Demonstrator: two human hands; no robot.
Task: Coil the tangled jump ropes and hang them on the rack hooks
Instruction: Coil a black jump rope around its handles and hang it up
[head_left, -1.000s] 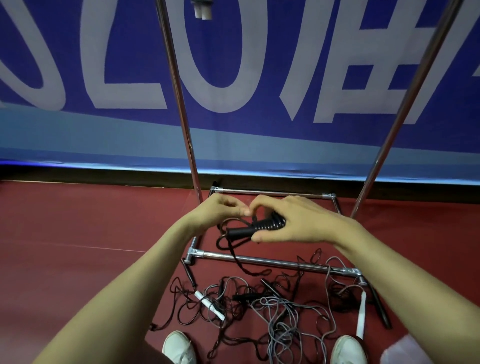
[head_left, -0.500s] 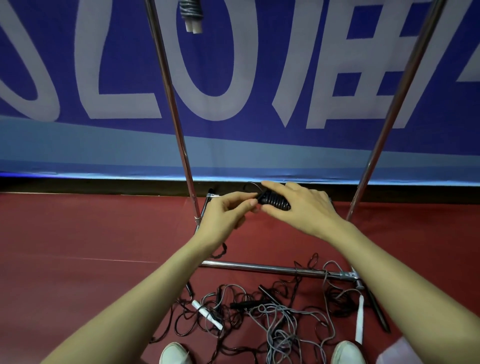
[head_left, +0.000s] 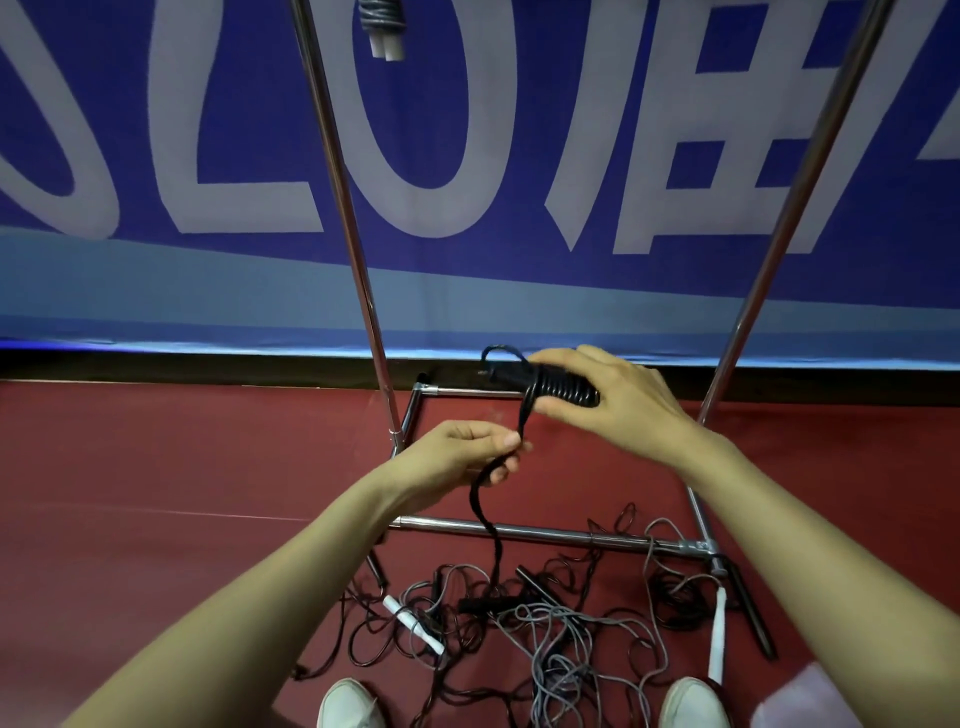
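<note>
Light was even, soft, medium-bright; no hard shadows. Thin glare streaks ran along the rack poles (head_left: 343, 208) above the left hand (head_left: 457, 460). Below that hand the rope (head_left: 487, 517) was motion-blurred. Wide-angle bending splayed the poles toward the edges. The banner (head_left: 519, 291) behind looked slightly soft, with a blue glow at its bottom.

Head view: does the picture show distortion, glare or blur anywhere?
In the head view, the wide lens makes the rack poles appear to splay outward. In the same view the base bar carries bright highlights. The black rope hanging below the left hand looks smeared, while the right hand and its coil look sharp.
</note>
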